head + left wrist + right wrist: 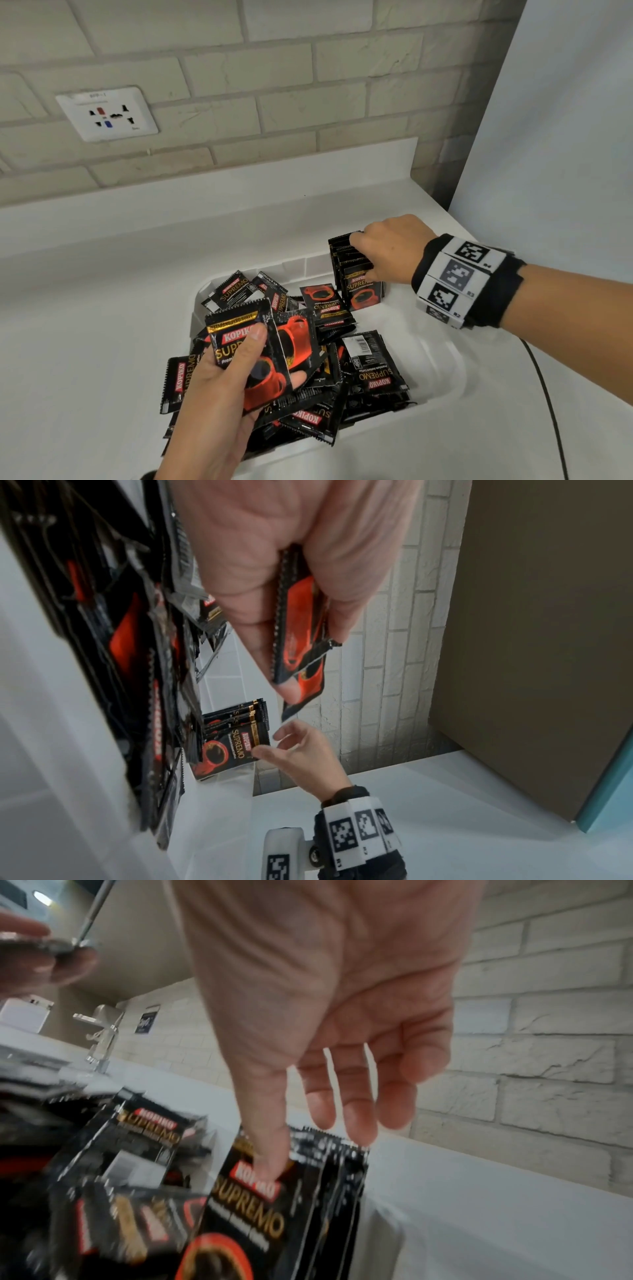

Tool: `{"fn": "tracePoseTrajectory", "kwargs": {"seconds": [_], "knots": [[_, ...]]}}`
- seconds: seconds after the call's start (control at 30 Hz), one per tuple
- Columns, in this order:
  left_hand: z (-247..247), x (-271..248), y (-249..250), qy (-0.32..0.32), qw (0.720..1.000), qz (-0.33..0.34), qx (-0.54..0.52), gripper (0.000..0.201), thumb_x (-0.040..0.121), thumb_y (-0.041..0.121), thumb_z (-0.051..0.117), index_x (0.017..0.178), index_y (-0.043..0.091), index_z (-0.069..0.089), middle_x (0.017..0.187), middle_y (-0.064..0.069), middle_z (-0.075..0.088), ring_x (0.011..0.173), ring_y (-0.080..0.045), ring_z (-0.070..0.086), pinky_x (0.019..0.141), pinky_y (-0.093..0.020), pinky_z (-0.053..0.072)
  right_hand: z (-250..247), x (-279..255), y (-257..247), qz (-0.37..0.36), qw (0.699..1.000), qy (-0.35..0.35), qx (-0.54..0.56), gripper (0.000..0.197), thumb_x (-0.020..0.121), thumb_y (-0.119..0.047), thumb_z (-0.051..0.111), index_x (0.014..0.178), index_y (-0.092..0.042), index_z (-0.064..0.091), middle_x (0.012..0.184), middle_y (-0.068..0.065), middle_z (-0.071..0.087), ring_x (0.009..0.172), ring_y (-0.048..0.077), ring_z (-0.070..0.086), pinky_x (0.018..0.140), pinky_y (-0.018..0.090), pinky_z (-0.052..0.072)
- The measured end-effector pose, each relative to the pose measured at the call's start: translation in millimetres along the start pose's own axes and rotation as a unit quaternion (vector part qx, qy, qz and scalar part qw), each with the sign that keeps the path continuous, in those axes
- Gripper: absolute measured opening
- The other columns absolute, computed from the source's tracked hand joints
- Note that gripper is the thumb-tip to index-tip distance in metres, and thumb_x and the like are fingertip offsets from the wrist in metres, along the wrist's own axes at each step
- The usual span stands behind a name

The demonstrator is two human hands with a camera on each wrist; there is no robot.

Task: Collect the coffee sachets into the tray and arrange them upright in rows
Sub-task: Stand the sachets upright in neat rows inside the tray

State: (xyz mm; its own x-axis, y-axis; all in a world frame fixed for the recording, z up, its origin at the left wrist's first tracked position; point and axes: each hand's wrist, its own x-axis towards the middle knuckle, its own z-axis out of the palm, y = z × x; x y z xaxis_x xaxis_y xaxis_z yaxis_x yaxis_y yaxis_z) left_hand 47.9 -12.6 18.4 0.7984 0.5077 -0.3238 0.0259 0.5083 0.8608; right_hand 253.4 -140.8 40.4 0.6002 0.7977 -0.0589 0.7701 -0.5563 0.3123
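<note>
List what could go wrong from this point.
1. The upright row stands in the tray's far corner, steadied only by the right hand; letting go may let it topple.
2. The left hand pinches several sachets fanned loosely; one could slip back into the pile.
3. Some of the pile overhangs the tray's near left edge and may slide onto the counter.

Black sachets (pixel 373 370) printed with red cups and gold lettering fill a white tray (pixel 442 373).
</note>
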Motion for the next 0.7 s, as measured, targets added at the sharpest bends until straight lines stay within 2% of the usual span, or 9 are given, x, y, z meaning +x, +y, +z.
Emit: {"fn": "tracePoseTrajectory", "kwargs": {"seconds": [0.1, 0.17, 0.23, 0.3, 0.37, 0.47, 0.57, 0.63, 0.7], "knots": [[4, -1, 0, -0.004, 1.0, -0.019, -0.025, 0.029, 0.068, 0.02, 0.061, 0.096, 0.014, 0.06, 0.078, -0.009, 0.073, 0.063, -0.024, 0.071, 0.044, -0.035, 0.056, -9, -9, 7, 0.041, 0.996, 0.038, 0.063, 0.028, 0.088, -0.035, 0.054, 0.109, -0.017, 0.05, 0.102, 0.002, 0.06, 0.089, 0.024, 0.058, 0.062, 0.027, 0.035], [6, -1, -2, -0.001, 0.998, -0.044, -0.051, 0.016, 0.08, 0.014, 0.058, 0.095, 0.009, 0.056, 0.08, -0.016, 0.068, 0.055, -0.021, 0.069, 0.042, -0.036, 0.055, -18, -23, 7, 0.07, 0.984, 0.041, 0.16, 0.024, 0.087, -0.04, 0.055, 0.103, -0.022, 0.052, 0.097, -0.003, 0.061, 0.087, 0.019, 0.057, 0.066, 0.028, 0.038], [11, 0, -3, -0.007, 0.995, -0.067, -0.068, 0.008, 0.088, 0.01, 0.05, 0.095, 0.007, 0.053, 0.08, -0.019, 0.066, 0.059, -0.026, 0.067, 0.046, -0.041, 0.057, -24, -40, 0, 0.079, 0.944, 0.025, 0.319, 0.019, 0.084, -0.043, 0.06, 0.093, -0.026, 0.056, 0.088, -0.009, 0.063, 0.075, 0.006, 0.057, 0.064, 0.023, 0.039], [17, 0, -4, -0.02, 0.993, -0.083, -0.077, 0.006, 0.09, 0.007, 0.045, 0.094, 0.004, 0.048, 0.069, -0.019, 0.067, 0.056, -0.028, 0.066, 0.052, -0.043, 0.058, -25, -58, -15, 0.067, 0.88, -0.008, 0.47, 0.019, 0.08, -0.046, 0.062, 0.088, -0.029, 0.059, 0.083, -0.011, 0.064, 0.062, -0.005, 0.056, 0.057, 0.012, 0.038], [24, 1, -8, -0.038, 0.992, -0.091, -0.074, 0.005, 0.09, 0.004, 0.043, 0.094, 0.004, 0.045, 0.064, -0.016, 0.068, 0.051, -0.028, 0.066, 0.053, -0.042, 0.058, -19, -72, -30, 0.064, 0.817, -0.034, 0.572, 0.022, 0.077, -0.048, 0.061, 0.093, -0.033, 0.059, 0.085, -0.01, 0.064, 0.061, -0.006, 0.058, 0.055, 0.011, 0.041], [30, 2, -14, -0.07, 0.994, -0.08, -0.038, 0.012, 0.087, 0.005, 0.046, 0.098, 0.0, 0.05, 0.073, -0.016, 0.07, 0.058, -0.029, 0.068, 0.046, -0.032, 0.055, -8, -80, -47, 0.082, 0.744, -0.028, 0.662, 0.037, 0.07, -0.046, 0.067, 0.102, -0.038, 0.052, 0.088, -0.008, 0.063, 0.061, -0.003, 0.059, 0.056, 0.019, 0.048], [30, 2, -18, -0.089, 0.994, -0.057, 0.007, 0.017, 0.077, 0.009, 0.056, 0.094, 0.007, 0.054, 0.073, -0.009, 0.072, 0.064, -0.023, 0.068, 0.055, -0.036, 0.057, 1, -83, -59, 0.106, 0.715, 0.008, 0.691, 0.048, 0.066, -0.04, 0.074, 0.103, -0.042, 0.044, 0.09, -0.008, 0.06, 0.062, -0.004, 0.061, 0.057, 0.016, 0.048], [30, 1, -21, -0.103, 0.993, -0.042, 0.024, 0.028, 0.072, 0.01, 0.059, 0.1, 0.007, 0.057, 0.086, -0.014, 0.072, 0.073, -0.026, 0.068, 0.062, -0.04, 0.058, 4, -84, -68, 0.118, 0.699, 0.037, 0.705, 0.053, 0.065, -0.03, 0.079, 0.102, -0.04, 0.042, 0.089, -0.007, 0.059, 0.061, -0.004, 0.061, 0.057, 0.012, 0.046], [29, 1, -25, -0.112, 0.993, -0.027, 0.023, 0.033, 0.071, 0.008, 0.059, 0.104, 0.004, 0.06, 0.092, -0.019, 0.071, 0.077, -0.028, 0.068, 0.062, -0.038, 0.059, 8, -86, -77, 0.127, 0.688, 0.059, 0.712, 0.056, 0.065, -0.023, 0.081, 0.101, -0.039, 0.041, 0.086, -0.007, 0.058, 0.058, -0.004, 0.06, 0.055, 0.011, 0.046]]}}
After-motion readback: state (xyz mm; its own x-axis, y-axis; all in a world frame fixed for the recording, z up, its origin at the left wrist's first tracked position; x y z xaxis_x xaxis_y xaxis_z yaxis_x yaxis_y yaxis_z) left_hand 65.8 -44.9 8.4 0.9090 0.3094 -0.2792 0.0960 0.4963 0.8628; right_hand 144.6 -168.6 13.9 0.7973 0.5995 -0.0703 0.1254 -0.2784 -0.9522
